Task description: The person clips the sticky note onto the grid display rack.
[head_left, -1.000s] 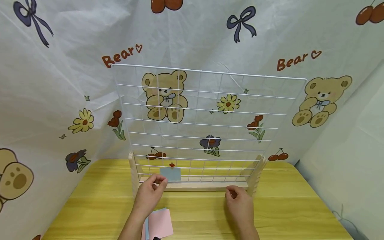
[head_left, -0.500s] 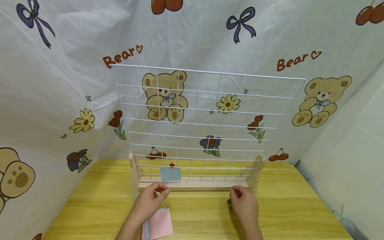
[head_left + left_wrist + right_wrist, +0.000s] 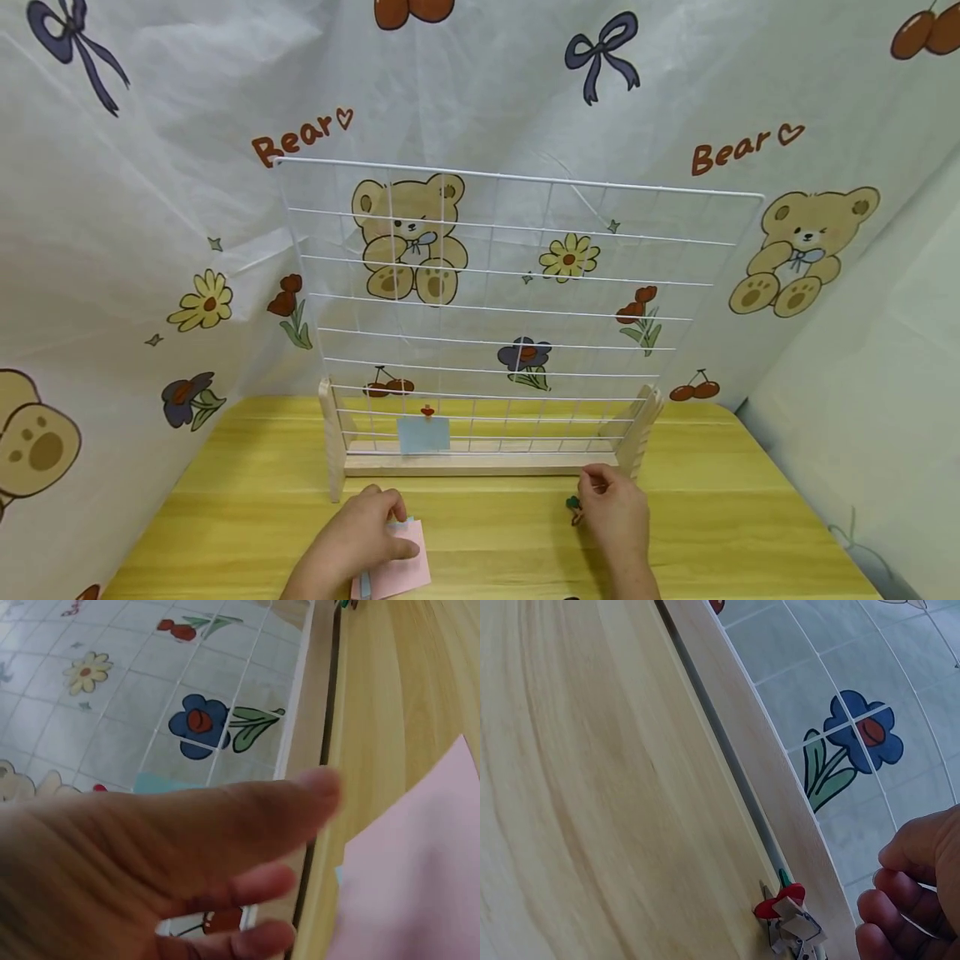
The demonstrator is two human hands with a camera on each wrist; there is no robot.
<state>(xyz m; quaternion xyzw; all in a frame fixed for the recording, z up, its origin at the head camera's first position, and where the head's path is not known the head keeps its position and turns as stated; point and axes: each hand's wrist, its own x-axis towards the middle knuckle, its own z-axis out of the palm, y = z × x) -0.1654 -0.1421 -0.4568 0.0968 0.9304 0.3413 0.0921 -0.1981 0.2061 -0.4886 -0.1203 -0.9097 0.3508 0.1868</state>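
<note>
My left hand (image 3: pixel 363 533) reaches over a small stack of paper, its thumb and fingers spread apart. On top of the stack is a pink sheet (image 3: pixel 408 573), with a light blue sheet (image 3: pixel 365 587) showing at its side. In the left wrist view the thumb stands clear of the pink sheet (image 3: pixel 420 862). My right hand (image 3: pixel 617 512) hovers, loosely curled with no object visible in it, beside small wooden clips (image 3: pixel 791 922) with red and green decorations. A light blue paper (image 3: pixel 423 436) hangs low on the white wire grid (image 3: pixel 517 312), under a red-topped clip (image 3: pixel 427 412).
The grid stands upright in a pale wooden base (image 3: pixel 480 465) with side supports (image 3: pixel 642 429). It stands on a yellow wood-grain table (image 3: pixel 247 508). Behind it hangs a white cloth (image 3: pixel 487 75) printed with bears, bows and flowers.
My left hand has moved from beside the hanging blue paper down to the paper stack. My right hand has shifted slightly right, bringing the clips beside it into view.
</note>
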